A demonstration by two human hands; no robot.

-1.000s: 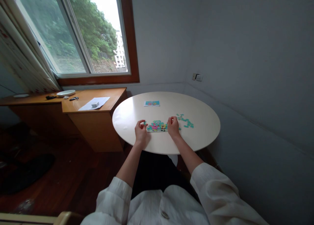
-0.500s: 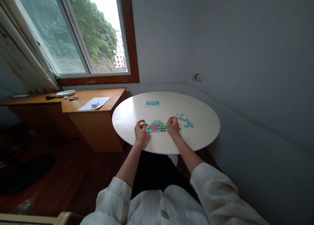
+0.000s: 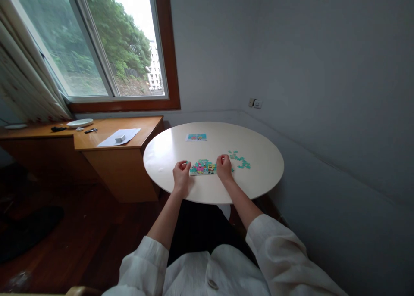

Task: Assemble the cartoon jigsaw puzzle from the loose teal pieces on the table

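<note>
A partly assembled colourful jigsaw puzzle [image 3: 202, 167] lies near the front of a round white table [image 3: 258, 175]. My left hand [image 3: 181, 175] rests at the puzzle's left end, fingers curled and pinching a small teal piece. At the right end sits my right hand [image 3: 223, 168], fingers closed in a pinch; what it holds is too small to make out. Several loose teal pieces [image 3: 239, 159] lie scattered just right of my right hand. A small reference picture [image 3: 196, 137] lies farther back on the table.
A wooden desk [image 3: 106, 149] stands left of the table under the window, carrying a sheet of paper [image 3: 119, 137] with a small box and a white plate [image 3: 79, 123]. Grey walls close in behind and to the right. The floor is dark wood.
The head camera has shifted slightly, so the scene sits a little to the left and lower. Both hands stay at the puzzle's ends with hardly any movement.
</note>
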